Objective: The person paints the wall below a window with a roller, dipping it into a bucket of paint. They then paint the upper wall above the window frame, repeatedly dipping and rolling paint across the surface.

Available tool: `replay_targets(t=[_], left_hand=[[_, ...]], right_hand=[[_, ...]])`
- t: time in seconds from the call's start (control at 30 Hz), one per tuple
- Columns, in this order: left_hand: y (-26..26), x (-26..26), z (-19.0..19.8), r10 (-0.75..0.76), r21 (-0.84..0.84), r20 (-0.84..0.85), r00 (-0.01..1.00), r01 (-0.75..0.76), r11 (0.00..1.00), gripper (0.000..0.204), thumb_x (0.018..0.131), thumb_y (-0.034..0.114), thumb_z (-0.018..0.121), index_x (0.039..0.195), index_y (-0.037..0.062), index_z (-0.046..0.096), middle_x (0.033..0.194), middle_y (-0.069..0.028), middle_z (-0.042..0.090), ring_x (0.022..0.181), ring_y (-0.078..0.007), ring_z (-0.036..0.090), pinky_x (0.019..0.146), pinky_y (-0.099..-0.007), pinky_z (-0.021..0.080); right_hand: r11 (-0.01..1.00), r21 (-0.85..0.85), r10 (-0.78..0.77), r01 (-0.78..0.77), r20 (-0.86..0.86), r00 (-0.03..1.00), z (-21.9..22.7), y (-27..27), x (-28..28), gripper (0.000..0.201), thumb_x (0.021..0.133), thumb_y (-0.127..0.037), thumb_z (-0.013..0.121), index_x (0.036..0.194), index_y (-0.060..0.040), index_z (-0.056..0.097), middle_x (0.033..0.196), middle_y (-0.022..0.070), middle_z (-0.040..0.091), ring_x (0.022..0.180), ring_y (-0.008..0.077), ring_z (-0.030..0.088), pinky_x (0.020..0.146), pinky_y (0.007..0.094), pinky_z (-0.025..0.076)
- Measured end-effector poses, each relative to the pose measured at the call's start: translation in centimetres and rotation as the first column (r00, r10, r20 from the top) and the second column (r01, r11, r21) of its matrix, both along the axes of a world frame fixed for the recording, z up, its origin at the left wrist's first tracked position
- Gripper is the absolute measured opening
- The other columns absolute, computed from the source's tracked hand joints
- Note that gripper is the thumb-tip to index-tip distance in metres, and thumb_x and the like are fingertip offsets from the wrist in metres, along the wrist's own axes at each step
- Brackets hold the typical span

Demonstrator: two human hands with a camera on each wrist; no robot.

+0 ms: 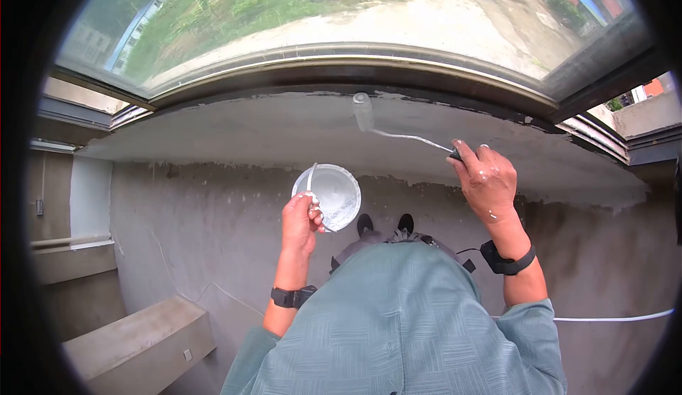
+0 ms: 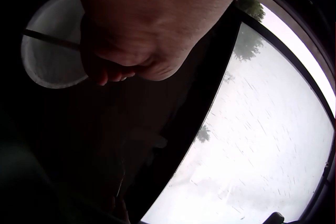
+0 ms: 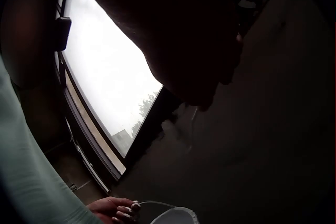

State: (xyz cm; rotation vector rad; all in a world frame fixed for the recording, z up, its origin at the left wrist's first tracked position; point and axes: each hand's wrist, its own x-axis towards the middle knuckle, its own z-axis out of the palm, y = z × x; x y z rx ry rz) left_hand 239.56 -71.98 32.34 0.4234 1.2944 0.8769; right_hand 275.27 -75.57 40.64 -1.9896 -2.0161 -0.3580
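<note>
Far on the sill (image 1: 234, 128), my right hand (image 1: 486, 178) grips the roller (image 1: 364, 111) handle. Nearer left, my left hand (image 1: 302, 221) holds the paint bucket (image 1: 334, 192) by its wire handle.

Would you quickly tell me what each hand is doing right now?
Left hand: grips the wire handle of the white paint bucket.
Right hand: grips the handle of the paint roller, whose head lies on the window sill.

Daylit fisheye head view; wrist views dark, backlit by window glare
</note>
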Motion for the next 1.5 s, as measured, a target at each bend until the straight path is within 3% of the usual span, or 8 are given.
replay_targets(t=[0.4, 0.6, 1.17, 1.5], left_hand=[[0.2, 3.2, 0.6, -0.103, -0.009, 0.017, 0.995, 0.103, 0.995, 0.013, 0.099, 0.016, 0.053, 0.086, 0.0127, 0.054, 0.061, 0.0056, 0.044, 0.052, -0.0083, 0.049, 0.041, -0.0271, 0.042], [-0.2, 4.0, 0.5, -0.091, -0.006, 0.039, 0.995, 0.091, 0.996, 0.014, 0.099, 0.018, 0.056, 0.088, 0.0097, 0.055, 0.061, 0.0044, 0.046, 0.051, -0.0084, 0.05, 0.04, -0.0273, 0.043], [-1.7, -2.6, -0.7, 0.093, 0.005, 0.011, 0.996, -0.093, 0.996, 0.013, 0.098, 0.017, 0.053, 0.087, 0.0091, 0.055, 0.06, 0.0042, 0.045, 0.05, -0.0095, 0.049, 0.04, -0.0282, 0.043], [-1.5, -5.8, -2.1, 0.13, -0.002, -0.005, 0.992, -0.13, 0.992, 0.013, 0.099, 0.017, 0.054, 0.088, 0.012, 0.054, 0.062, 0.0053, 0.045, 0.053, -0.0087, 0.049, 0.042, -0.027, 0.041]], right_hand=[[0.985, 0.068, -0.166, 0.157, 0.154, 0.974, 1.7, -8.1, 8.5, 0.037, 0.082, -0.026, 0.08, 0.117, -0.0167, 0.073, 0.072, 0.0029, 0.052, 0.064, 0.0211, 0.057, 0.059, 0.0358, 0.047], [0.984, 0.095, -0.17, 0.153, 0.203, 0.964, 1.2, -9.2, 9.8, 0.039, 0.081, -0.025, 0.081, 0.119, -0.0174, 0.073, 0.073, 0.0025, 0.05, 0.065, 0.02, 0.055, 0.059, 0.0351, 0.046], [0.998, 0.019, 0.065, -0.065, 0.034, 0.997, -1.7, 2.3, -2.9, 0.033, 0.082, -0.028, 0.079, 0.113, -0.0172, 0.073, 0.07, 0.0066, 0.056, 0.063, 0.0246, 0.061, 0.058, 0.0376, 0.049], [0.994, -0.005, 0.107, -0.107, -0.031, 0.994, -3.9, 7.7, -10.4, 0.03, 0.082, -0.031, 0.079, 0.108, -0.0176, 0.072, 0.072, 0.0065, 0.06, 0.065, 0.0262, 0.065, 0.059, 0.0378, 0.053]])
